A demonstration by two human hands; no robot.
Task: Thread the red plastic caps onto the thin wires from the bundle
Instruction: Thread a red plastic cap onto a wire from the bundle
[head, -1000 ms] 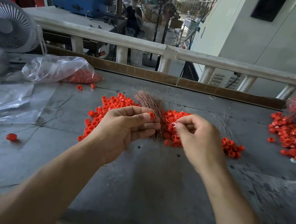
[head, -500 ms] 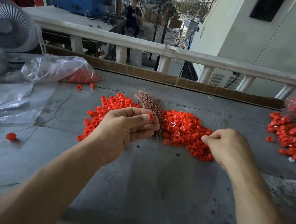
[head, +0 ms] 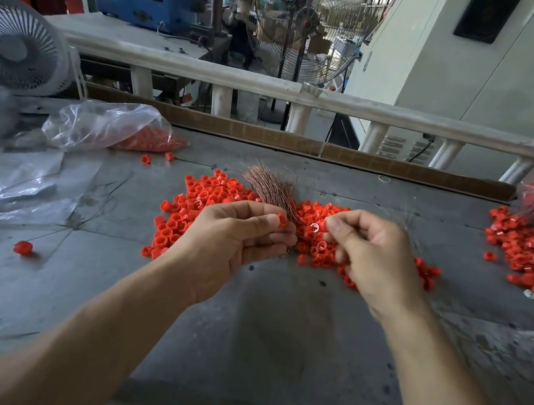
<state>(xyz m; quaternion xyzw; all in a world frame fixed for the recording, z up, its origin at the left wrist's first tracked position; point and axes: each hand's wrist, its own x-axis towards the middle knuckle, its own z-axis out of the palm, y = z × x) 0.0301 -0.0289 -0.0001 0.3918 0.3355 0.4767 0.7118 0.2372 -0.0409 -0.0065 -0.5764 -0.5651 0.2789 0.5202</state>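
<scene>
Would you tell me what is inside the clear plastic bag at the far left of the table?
Red caps show through the clear plastic bag; its crumpled folds hide how many there are.

Bright red caps (head: 211, 194), coppery-brown wire bundle (head: 273, 186), grey table (head: 272, 342).

— Those caps (head: 211, 194), plastic?
— Yes, bright red, smooth, slightly glossy. The wires (head: 272, 189) look like thin coppery metal.
— And the surface (head: 275, 325)?
— Matt grey, scuffed and rough. The bag (head: 104, 124) is clear, shiny, crinkled plastic film.
</scene>
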